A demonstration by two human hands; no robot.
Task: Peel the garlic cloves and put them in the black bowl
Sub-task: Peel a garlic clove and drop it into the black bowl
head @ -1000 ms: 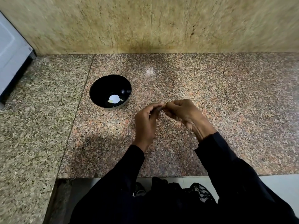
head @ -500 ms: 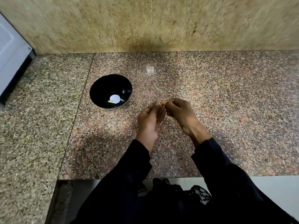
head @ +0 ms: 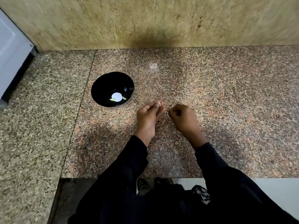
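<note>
Left hand [head: 148, 118] pinches garlic clove [head: 158, 103] over speckled granite counter [head: 226, 97].

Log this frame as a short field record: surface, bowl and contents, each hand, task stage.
surface: speckled granite counter against a stone wall
bowl: black bowl standing on the counter, left of the hands
bowl contents: two small pale cloves beside a white round spot on the bottom
left hand: fingertips pinch a garlic clove
right hand: fingers curled, pinching something thin, likely a bit of skin; too small to be sure
hands: apart, above the counter, not over the bowl
task stage: peeling; held clove not yet in the bowl
</note>
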